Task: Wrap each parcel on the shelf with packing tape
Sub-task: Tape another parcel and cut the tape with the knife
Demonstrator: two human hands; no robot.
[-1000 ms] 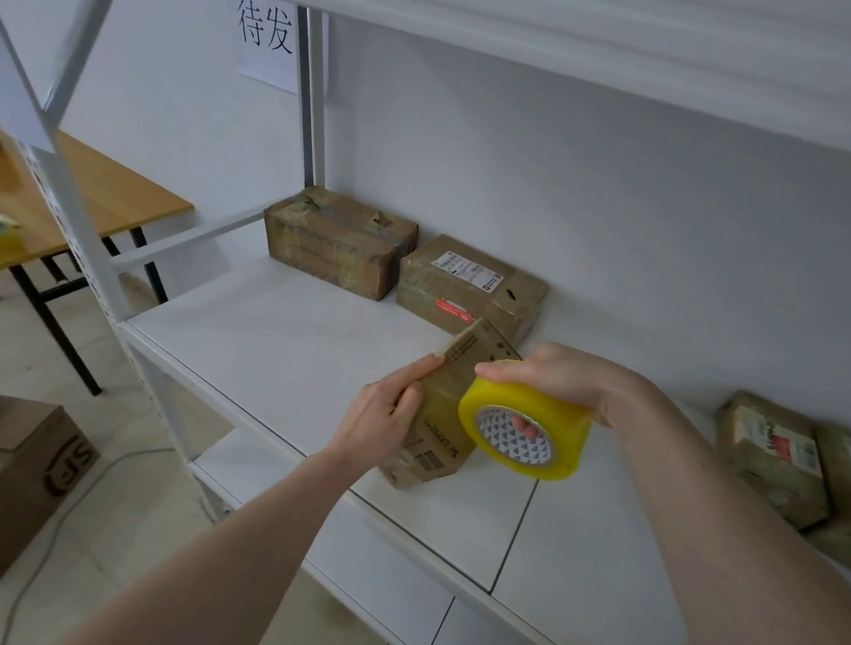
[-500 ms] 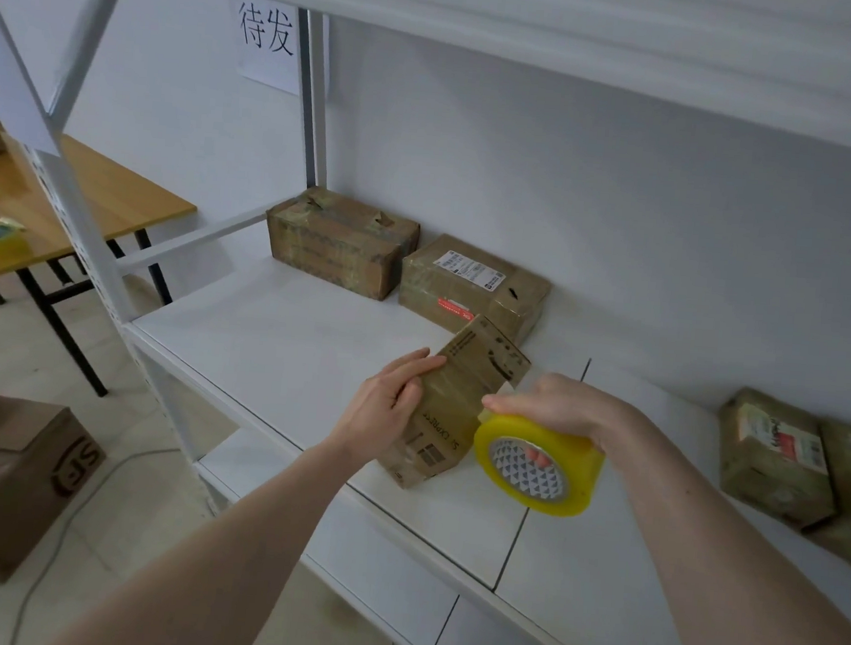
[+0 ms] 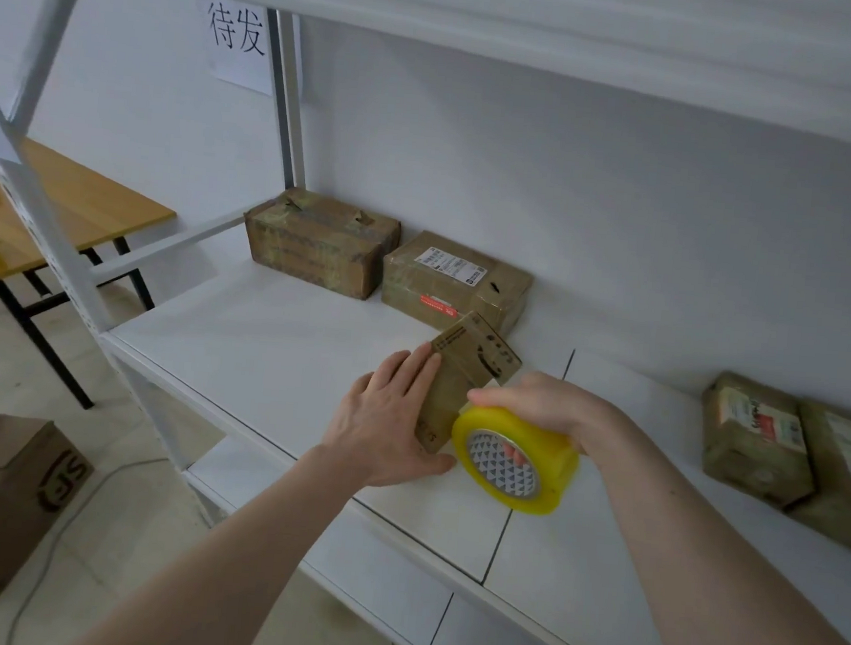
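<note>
Change: tape roll [image 3: 514, 461], gripped by right hand [image 3: 544, 408], has dropped lower against small parcel [image 3: 465, 371]; left hand [image 3: 385, 421] now lies flat on it.
Surroundings: two parcels [image 3: 387, 263] beyond the hands on shelf [image 3: 259, 339].

A small brown cardboard parcel [image 3: 465, 376] stands tilted on the white shelf [image 3: 268, 355], held between both hands. A yellow roll of packing tape [image 3: 514, 461] touches its lower right corner. Two taped brown parcels [image 3: 317, 242] [image 3: 454, 284] sit at 11 o'clock; two more [image 3: 755, 440] [image 3: 849, 472] at 3 o'clock.
</note>
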